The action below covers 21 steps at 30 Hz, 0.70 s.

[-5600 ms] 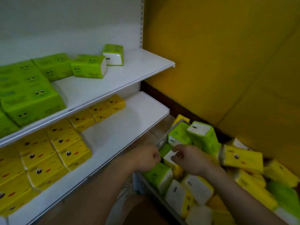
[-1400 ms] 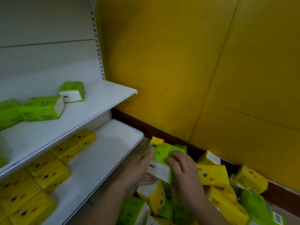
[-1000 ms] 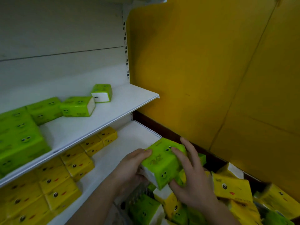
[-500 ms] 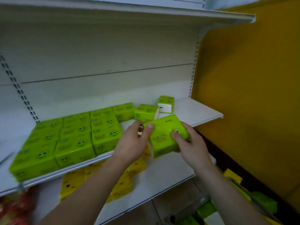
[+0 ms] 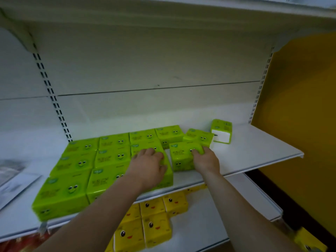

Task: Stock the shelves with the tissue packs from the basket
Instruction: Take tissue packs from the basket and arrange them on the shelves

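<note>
Green tissue packs (image 5: 91, 166) lie packed edge to edge in rows across the left and middle of the white middle shelf (image 5: 254, 151), their printed cartoon faces turned up. From where I stand, the person's right hand (image 5: 206, 160) rests on the right side of one more green pack (image 5: 182, 156), which sits on the shelf near the front edge, just right of the block with a thin strip of white showing between them. Its fingers (image 5: 197, 151) are curled over the top right corner of that pack, gripping it. The left hand (image 5: 148, 167) lies palm down on the nearest packs at the right end of the block, fingers (image 5: 151, 152) held loosely together and pressing flat on the wrapping rather than curling round anything.

Behind the held pack, a second loose green pack (image 5: 199, 137) lies at a slant against the back row, and a third (image 5: 221, 130) stands on end beside it, showing a white side. To the right of these the shelf is bare white.

On the lower shelf (image 5: 209, 224), yellow tissue packs (image 5: 154, 224) with similar faces sit in rows below the person's forearms. One more yellow pack (image 5: 309, 240) shows at the bottom right corner, low down by the floor; what it rests in I cannot tell. A mustard-yellow wall (image 5: 300, 115) runs along the right side of the shelving, and some pale paper sheets (image 5: 14, 182) lie on the shelf at far left.
</note>
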Each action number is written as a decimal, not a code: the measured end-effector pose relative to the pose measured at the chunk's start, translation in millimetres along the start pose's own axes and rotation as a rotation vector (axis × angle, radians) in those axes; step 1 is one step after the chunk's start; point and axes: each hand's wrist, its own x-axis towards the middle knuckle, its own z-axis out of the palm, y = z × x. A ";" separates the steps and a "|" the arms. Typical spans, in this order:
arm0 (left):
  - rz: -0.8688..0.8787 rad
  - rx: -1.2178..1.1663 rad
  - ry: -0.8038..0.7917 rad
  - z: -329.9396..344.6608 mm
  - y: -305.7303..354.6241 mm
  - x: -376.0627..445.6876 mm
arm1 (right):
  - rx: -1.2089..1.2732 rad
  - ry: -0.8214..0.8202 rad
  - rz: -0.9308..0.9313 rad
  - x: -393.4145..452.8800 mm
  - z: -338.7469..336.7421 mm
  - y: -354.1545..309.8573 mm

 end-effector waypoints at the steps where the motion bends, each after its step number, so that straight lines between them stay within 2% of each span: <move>1: 0.014 0.022 -0.032 3.9 -0.5 3.7 | -0.020 0.027 -0.007 4.2 6.6 -1.8; 8: 0.019 -0.038 -0.087 8.5 -4.5 20.3 | -0.169 0.139 -0.034 18.6 41.1 -8.5; 11: 0.016 -0.035 -0.101 7.0 -4.9 23.2 | -0.204 0.109 -0.055 23.5 48.4 -9.0; 16: -0.007 -0.032 -0.142 2.2 -1.9 25.9 | -0.115 -0.010 -0.089 24.2 35.6 -7.9; 18: -0.026 -0.022 -0.151 -3.2 0.5 30.6 | -0.157 -0.013 -0.176 15.3 20.8 -2.7; 21: -0.003 0.007 -0.081 -9.3 14.1 43.4 | -0.243 0.069 -0.354 11.9 -4.6 16.0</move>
